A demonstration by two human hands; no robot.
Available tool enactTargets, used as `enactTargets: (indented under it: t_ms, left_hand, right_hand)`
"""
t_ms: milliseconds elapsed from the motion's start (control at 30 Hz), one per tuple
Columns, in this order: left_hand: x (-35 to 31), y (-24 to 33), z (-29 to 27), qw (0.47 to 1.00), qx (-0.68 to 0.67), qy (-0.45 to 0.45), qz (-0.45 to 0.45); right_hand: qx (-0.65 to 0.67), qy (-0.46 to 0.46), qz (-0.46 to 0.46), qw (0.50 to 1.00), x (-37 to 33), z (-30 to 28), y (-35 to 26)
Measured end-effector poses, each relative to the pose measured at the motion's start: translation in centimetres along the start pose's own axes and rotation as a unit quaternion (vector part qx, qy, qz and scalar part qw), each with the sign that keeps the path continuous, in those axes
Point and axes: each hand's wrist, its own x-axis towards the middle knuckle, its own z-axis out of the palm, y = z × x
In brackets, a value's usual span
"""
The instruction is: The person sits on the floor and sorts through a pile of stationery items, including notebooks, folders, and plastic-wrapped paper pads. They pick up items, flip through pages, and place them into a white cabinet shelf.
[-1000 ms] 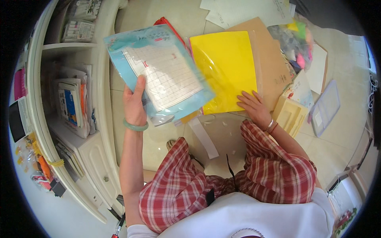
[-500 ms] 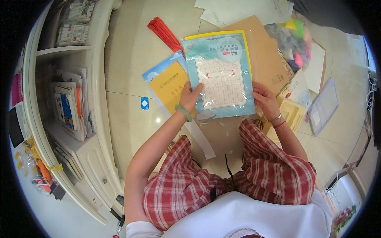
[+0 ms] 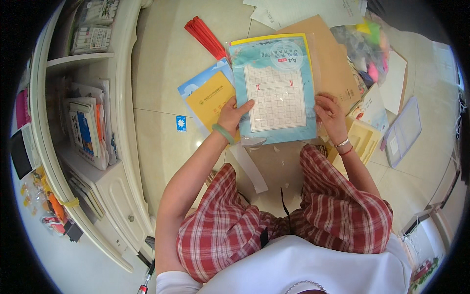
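Observation:
Between my hands is a light-blue pad of grid practice paper [image 3: 276,105] in a clear plastic sleeve, a yellow edge showing behind its top. My left hand [image 3: 232,116] grips its left side, thumb on the front and the other fingers behind. At the right edge, the fingers of my right hand [image 3: 332,117] are curled round the sleeve. Beyond my left hand lie a yellow booklet [image 3: 209,99] and a blue-and-white sheet [image 3: 190,89] beneath it. A large brown kraft envelope [image 3: 338,73] lies behind the pad to the right.
A red folded bundle [image 3: 203,36] lies at the far left of the pad. Plastic bags with colourful contents [image 3: 369,49], a cream tray [image 3: 364,142] and a translucent purple-edged case [image 3: 404,131] are at the right. A white shelf cabinet [image 3: 122,191] stands left; a paper strip [image 3: 248,169] lies between my knees.
The pad stays in both hands and its glare has lessened, so its grid shows more plainly. The whole view has shifted slightly; the things on the floor keep their places.

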Motion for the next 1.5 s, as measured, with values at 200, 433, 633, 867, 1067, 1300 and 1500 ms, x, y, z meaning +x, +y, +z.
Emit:
enactTargets:
  t_ms: [200, 433, 633, 867, 1067, 1300, 1500]
  left_hand:
    - [-1.6, 1.5, -0.7, 0.985, 0.003, 0.009, 0.174]
    - [-0.5, 1.6, -8.0, 0.979, -0.049, 0.072, 0.185]
    - [-0.2, 0.8, -10.6, 0.989, -0.042, 0.069, 0.126]
    - [-2.3, 1.9, -6.9, 0.984, -0.17, -0.021, 0.055]
    - [-2.0, -0.1, -1.7, 0.993, -0.071, -0.043, 0.082]
    - [-0.7, -2.0, -2.2, 0.98, 0.161, 0.063, 0.1]
    - [-2.3, -1.3, -1.0, 0.988, 0.029, 0.038, 0.148]
  right_hand:
    - [-0.219, 0.109, -0.014, 0.97, 1.6, 0.3, 0.1]
    - [-0.32, 0.04, -0.003, 0.947, 4.7, 0.7, 0.0]
    - [-0.11, 0.047, -0.056, 0.991, 4.4, -2.5, 0.1]
    - [0.178, -0.026, 0.068, 0.981, 4.1, -1.3, -1.2]
    - [0.279, -0.091, 0.144, 0.945, 3.1, -0.5, -0.4]
    - [0.328, -0.109, 0.145, 0.927, 2.1, 0.4, 0.8]
    - [0.364, -0.088, 0.2, 0.906, 0.7, 1.3, -2.9]
